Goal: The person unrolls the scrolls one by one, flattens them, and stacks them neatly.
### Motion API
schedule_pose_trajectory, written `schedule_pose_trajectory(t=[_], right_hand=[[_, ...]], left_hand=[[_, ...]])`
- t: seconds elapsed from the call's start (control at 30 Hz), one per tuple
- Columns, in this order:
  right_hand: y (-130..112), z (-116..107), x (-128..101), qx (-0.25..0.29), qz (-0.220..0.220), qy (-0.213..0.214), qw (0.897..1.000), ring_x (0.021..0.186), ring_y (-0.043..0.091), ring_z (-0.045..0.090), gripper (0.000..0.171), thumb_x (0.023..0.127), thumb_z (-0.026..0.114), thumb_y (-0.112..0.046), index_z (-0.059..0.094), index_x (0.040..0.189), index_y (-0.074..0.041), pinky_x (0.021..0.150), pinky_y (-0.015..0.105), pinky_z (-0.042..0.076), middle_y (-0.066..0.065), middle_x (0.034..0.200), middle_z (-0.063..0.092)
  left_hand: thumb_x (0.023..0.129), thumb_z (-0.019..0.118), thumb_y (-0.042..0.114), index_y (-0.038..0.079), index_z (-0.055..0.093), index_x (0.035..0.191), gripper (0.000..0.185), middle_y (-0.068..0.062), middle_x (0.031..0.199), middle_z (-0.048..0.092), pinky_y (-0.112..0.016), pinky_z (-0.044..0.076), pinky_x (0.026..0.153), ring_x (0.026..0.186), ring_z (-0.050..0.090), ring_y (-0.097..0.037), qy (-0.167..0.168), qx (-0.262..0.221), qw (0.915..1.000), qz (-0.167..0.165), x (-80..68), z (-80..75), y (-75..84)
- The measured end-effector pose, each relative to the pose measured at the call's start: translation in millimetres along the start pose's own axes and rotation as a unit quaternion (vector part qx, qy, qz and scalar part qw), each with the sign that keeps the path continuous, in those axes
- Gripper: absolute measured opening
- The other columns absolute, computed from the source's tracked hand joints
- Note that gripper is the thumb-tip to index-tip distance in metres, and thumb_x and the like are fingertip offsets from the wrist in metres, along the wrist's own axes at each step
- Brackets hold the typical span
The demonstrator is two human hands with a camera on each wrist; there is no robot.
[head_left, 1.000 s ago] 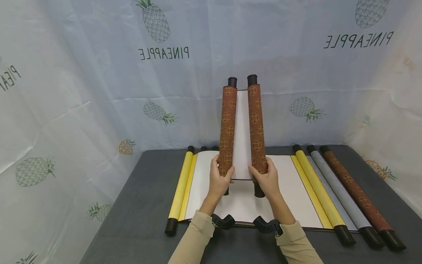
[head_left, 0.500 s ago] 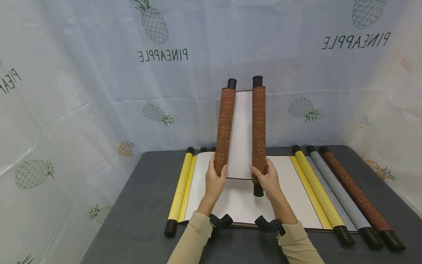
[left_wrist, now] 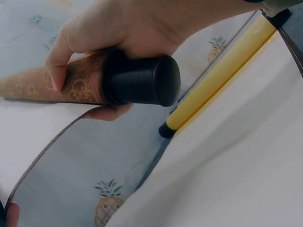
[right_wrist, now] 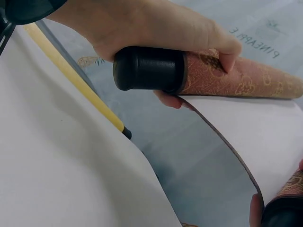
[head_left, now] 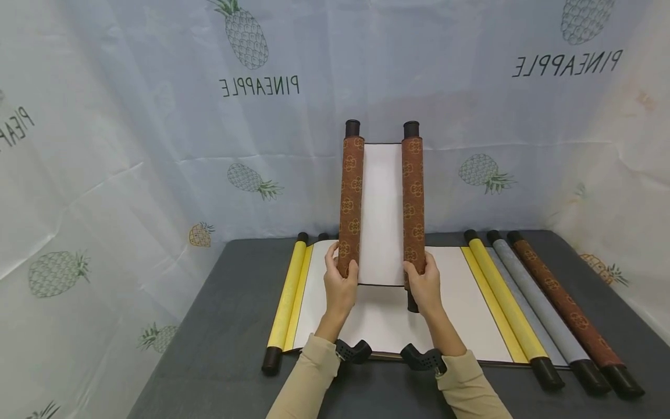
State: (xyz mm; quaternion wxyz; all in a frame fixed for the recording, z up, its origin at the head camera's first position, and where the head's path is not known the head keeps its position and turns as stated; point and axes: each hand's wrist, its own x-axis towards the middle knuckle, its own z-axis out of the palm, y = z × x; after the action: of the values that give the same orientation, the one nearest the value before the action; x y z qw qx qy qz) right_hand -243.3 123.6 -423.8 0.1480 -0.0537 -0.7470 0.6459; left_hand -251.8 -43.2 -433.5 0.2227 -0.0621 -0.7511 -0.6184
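A brown patterned scroll (head_left: 351,192) is held up, partly unrolled, with a white strip of paper (head_left: 382,215) showing between its two rolls. My left hand (head_left: 340,285) grips the lower end of the left roll, thumb in front. On the lower end of the right roll (head_left: 413,198), my right hand (head_left: 425,285) has a like grip. Black end caps stick out of the rolls; the left wrist view shows one cap (left_wrist: 142,80) beside the palm, the right wrist view another cap (right_wrist: 149,68). Below the hands lies an open yellow-edged scroll (head_left: 460,308).
The open scroll's yellow rolls (head_left: 287,294) (head_left: 505,297) lie at either side on the dark table (head_left: 209,331). At the right lie a grey roll (head_left: 539,297) and a brown roll (head_left: 565,302). A pineapple-printed curtain (head_left: 314,116) hangs behind.
The two brown rolls have moved apart, the left one leftward and the right one slightly rightward. More white paper shows between them. Both hands have kept their grip.
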Motion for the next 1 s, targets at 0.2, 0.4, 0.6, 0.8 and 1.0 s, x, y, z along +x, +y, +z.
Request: schedule_pose_trajectory(t=[0.2, 0.4, 0.6, 0.8, 1.0], right_hand=[[-1, 0, 1, 0.001, 0.009, 0.004, 1.0, 0.077, 0.015, 0.051, 0.047, 0.094, 0.046, -0.01, 0.037, 0.138, 0.003, 0.056, 0.019, 0.047, 0.024, 0.116, 0.05], [-4, -2, -1, -0.016, 0.007, 0.013, 1.0, 0.078, 0.014, 0.054, 0.049, 0.092, 0.056, -0.012, 0.04, 0.137, 0.003, 0.055, 0.02, 0.048, 0.025, 0.115, 0.055], [0, -5, 1, -0.037, 0.005, 0.006, 0.999, 0.088, 0.02, 0.057, 0.065, 0.084, 0.073, -0.02, 0.039, 0.134, 0.001, 0.058, 0.02, 0.049, 0.023, 0.117, 0.054], [2, -10, 4, -0.039, 0.005, 0.01, 0.999, 0.075, 0.011, 0.058, 0.063, 0.085, 0.073, -0.018, 0.038, 0.134, 0.002, 0.052, 0.019, 0.05, 0.028, 0.115, 0.057], [-2, -16, 5, -0.05, -0.012, 0.024, 0.998, 0.07, 0.008, 0.058, 0.06, 0.085, 0.072, -0.017, 0.04, 0.131, 0.004, 0.05, 0.018, 0.049, 0.031, 0.114, 0.059]], left_hand=[[0.092, 0.056, 0.018, 0.009, 0.039, 0.138, 0.05, -0.022, 0.103, 0.069, -0.02, 0.046, 0.058, 0.073, 0.058, -0.011, 0.022, -0.033, 0.999, -0.019, 2.4, 0.9, -3.7], [0.081, 0.074, 0.019, 0.006, 0.04, 0.136, 0.066, -0.024, 0.106, 0.068, -0.023, 0.054, 0.061, 0.08, 0.068, -0.025, 0.017, -0.031, 0.9994, -0.006, 3.9, 0.8, -7.7], [0.081, 0.072, 0.019, -0.001, 0.043, 0.131, 0.061, -0.026, 0.096, 0.067, -0.025, 0.054, 0.057, 0.074, 0.067, -0.022, 0.021, -0.013, 0.9984, 0.051, 5.5, 0.5, -14.2], [0.084, 0.068, 0.016, -0.004, 0.047, 0.125, 0.05, -0.026, 0.098, 0.066, -0.023, 0.053, 0.057, 0.074, 0.065, -0.018, 0.003, -0.02, 0.999, 0.04, 5.7, -0.9, -13.8], [0.087, 0.068, 0.015, 0.001, 0.048, 0.13, 0.049, -0.022, 0.111, 0.063, -0.022, 0.052, 0.069, 0.089, 0.063, -0.021, -0.032, -0.051, 0.9981, -0.015, 7.7, -3.2, -12.7]])
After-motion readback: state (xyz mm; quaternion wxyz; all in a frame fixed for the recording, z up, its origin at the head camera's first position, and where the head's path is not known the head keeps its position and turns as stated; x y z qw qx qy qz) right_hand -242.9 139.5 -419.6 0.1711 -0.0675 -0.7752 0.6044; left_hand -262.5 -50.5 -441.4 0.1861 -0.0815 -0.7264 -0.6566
